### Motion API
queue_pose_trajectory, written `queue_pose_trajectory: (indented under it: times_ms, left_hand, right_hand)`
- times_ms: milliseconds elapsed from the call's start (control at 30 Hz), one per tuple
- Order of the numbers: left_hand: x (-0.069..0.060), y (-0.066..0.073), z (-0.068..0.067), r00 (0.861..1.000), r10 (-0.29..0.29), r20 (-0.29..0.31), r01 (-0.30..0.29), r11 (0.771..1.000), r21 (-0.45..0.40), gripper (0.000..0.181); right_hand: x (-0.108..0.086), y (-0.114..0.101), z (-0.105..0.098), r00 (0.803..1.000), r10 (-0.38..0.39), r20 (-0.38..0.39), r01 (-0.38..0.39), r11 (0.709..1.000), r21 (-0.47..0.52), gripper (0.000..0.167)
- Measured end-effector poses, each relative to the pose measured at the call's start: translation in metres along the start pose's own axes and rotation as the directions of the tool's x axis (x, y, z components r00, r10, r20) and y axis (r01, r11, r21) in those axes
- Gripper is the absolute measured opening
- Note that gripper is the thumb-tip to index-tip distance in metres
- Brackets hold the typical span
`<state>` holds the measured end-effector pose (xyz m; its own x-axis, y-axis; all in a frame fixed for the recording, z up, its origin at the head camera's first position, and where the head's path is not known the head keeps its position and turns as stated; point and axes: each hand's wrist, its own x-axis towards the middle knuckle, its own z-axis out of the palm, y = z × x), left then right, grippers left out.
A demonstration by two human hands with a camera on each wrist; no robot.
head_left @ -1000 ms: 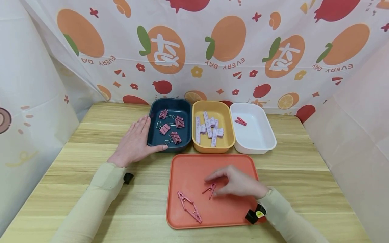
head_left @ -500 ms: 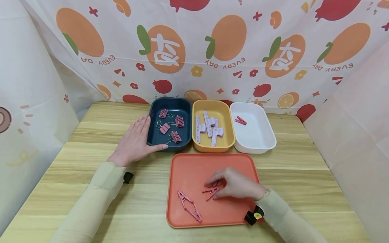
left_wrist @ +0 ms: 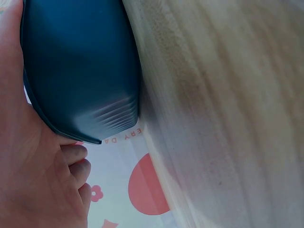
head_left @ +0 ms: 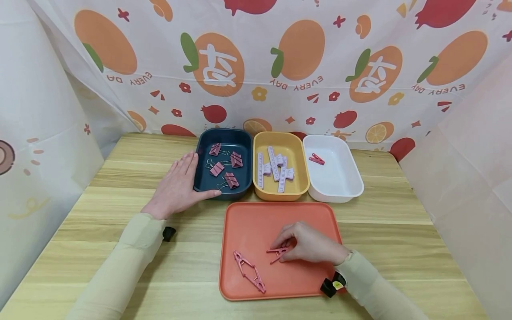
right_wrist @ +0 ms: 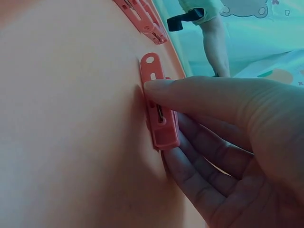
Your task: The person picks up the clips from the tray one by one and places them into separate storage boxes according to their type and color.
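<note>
On the orange-red tray (head_left: 316,213), my right hand (head_left: 310,242) pinches a pink clothespin (head_left: 278,252) between thumb and fingers. The right wrist view shows the thumb pressed on this clothespin (right_wrist: 164,133), close to the tray surface. Two more pink clothespins (head_left: 258,282) lie end to end in a diamond shape, left of that hand. My left hand (head_left: 176,184) rests against the left side of a dark blue box (head_left: 236,195), its fingers extended along the wall and the thumb at the front rim. Several dark pink binder clips (head_left: 230,181) lie inside this box.
Beside the blue box stands a yellow box (head_left: 280,195) with lilac ruler-shaped clips (head_left: 282,175). A white box (head_left: 336,195) at the right holds a red-pink clothespin (head_left: 317,159). Patterned cloth (head_left: 260,58) hangs behind the wooden table (head_left: 384,222).
My right thumb and fingers have come together on the clothespin, which has turned a little on the tray. The left hand and the boxes have stayed put.
</note>
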<state>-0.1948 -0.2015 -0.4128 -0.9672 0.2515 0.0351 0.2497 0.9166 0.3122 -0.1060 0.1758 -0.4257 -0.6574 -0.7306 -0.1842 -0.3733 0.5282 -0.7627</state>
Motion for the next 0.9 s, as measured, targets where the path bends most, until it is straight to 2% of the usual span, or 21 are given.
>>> queue_pose_trajectory:
  times_ms: [267, 533, 900]
  left_hand:
    - [-0.001, 0.000, 0.001, 1.000, 0.003, -0.005, -0.003, 1.000, 0.000, 0.134]
    - [-0.001, 0.000, 0.001, 1.000, 0.004, -0.006, -0.004, 1.000, -0.002, 0.135]
    - [-0.001, 0.000, 0.001, 1.000, 0.000, -0.010, 0.000, 1.000, -0.004, 0.135]
  right_hand:
    - [-0.001, 0.002, -0.002, 0.999, -0.011, -0.043, 0.011, 1.000, 0.008, 0.023]
    - [-0.003, 0.000, -0.007, 0.998, 0.021, -0.061, -0.018, 0.999, 0.042, 0.023]
    - [-0.005, 0.002, -0.011, 0.995, 0.000, -0.100, 0.003, 0.999, 0.039, 0.022]
